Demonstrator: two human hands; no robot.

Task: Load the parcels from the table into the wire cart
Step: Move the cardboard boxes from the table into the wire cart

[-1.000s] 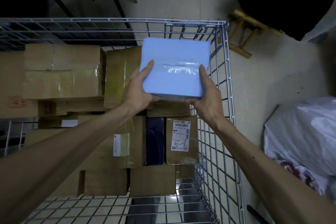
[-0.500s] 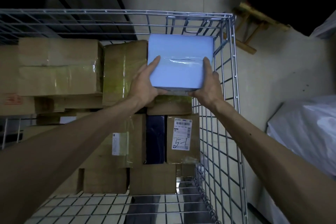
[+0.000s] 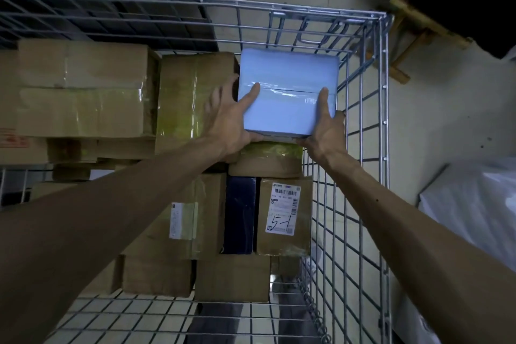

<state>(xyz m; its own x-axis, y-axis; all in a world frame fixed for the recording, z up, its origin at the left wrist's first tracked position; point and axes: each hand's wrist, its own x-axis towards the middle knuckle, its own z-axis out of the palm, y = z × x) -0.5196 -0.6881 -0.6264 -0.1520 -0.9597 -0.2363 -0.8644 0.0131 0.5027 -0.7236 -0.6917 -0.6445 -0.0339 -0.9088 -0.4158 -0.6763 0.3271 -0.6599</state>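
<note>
**Blue parcel at cart's far-right corner, both hands on it**

Head cam, looking down. Wire cart (image 3: 365, 148) fills most of my view, packed w/ brown boxes. White bag (image 3: 474, 204) on the floor outside its right wall.

Biggest box (image 3: 83, 86) sits far left. The taped box (image 3: 192, 98) is next to it, yellowish film on top.

Blue parcel (image 3: 287, 84) is in the far-right corner, top of the stack, just beside the right wire wall and the taped box. Can't tell if it's resting or a hair above the small box (image 3: 268, 160) under its near edge.

Nearer me, lower down: labelled box (image 3: 284, 215) w/ barcode sticker, navy box (image 3: 240, 215) touching its left side.

Left hand (image 3: 226, 126): thumb flat on parcel top, palm at near-left corner, fingers splayed along its left side, blurred. Right hand (image 3: 324, 137): thumb on top, fingers wrapped round the right edge, against the wire.
</note>
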